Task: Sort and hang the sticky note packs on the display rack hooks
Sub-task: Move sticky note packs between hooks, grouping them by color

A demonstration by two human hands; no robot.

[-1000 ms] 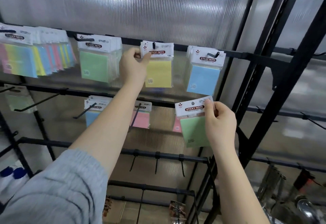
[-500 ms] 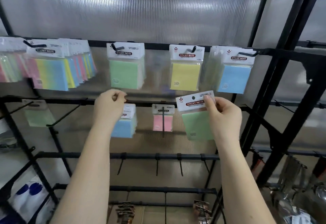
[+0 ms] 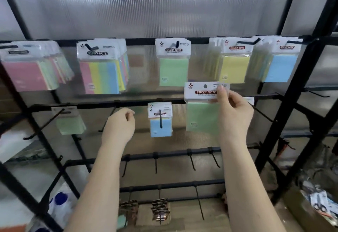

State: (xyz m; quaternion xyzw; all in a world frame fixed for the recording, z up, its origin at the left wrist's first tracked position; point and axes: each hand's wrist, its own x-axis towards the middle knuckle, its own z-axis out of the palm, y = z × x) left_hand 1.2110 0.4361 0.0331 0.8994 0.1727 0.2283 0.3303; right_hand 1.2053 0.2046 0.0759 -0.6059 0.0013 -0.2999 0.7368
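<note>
Most packs already hang sorted on the display rack (image 3: 182, 101). One green sticky note pack (image 3: 203, 116) remains, pinched in the right hand (image 3: 235, 114); the left hand (image 3: 119, 125) is loosely curled, empty.

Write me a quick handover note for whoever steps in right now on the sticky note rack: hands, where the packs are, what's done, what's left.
Right hand: pinches a loose green sticky note pack with a white header card, held in front of the middle rail, on no hook.
Left hand: empty, fingers loosely curled, near a bare black hook.
Done: top rail holds the green pack, yellow pack, blue pack and multicolour packs; the middle rail has a small blue pack and a pale green pack.
Left: hang the held pack, probably with the matching green ones.
</note>
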